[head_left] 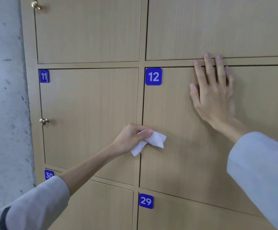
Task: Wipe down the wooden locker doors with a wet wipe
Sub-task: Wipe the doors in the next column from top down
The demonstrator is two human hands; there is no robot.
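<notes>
Wet wipe (pixel 149 142): crumpled, white, pinched between thumb and curled fingers of left hand (pixel 131 138); loose corners hanging free below and to the right of the grip. Located at the lower left edge of door 12 (pixel 176 130), just beside the vertical frame strip (pixel 139 97) separating it from door 11 (pixel 88 113). Contact between wipe and wood not confirmable from this view.

Right hand (pixel 214 92): fingers straight and spread, palm flat against the upper part of door 12, fingertips reaching across the top gap onto the horizontal rail (pixel 176 63). Nothing held; apparently bracing the door.

Likely faults:
- Door swinging inward or rattling if bracing pressure eases during a stroke.
- Loose wipe corners catching in the gap beside the frame strip, pulling the wipe from the pinch.
- Number plate 12 (pixel 153 76) snagging the wipe on an upward pass; raised edges probable.
- Fingertips over the top gap at risk of pinching if the door shifts.

Edges and room: broad bare panel to the right and above the wipe, bounded by the braced hand. Door 29 (pixel 201 218) below, door 30 (pixel 101 205) lower left. Knob (pixel 44 121) on door 11 well apart from the wipe. Concrete wall (pixel 3 97) at far left.
</notes>
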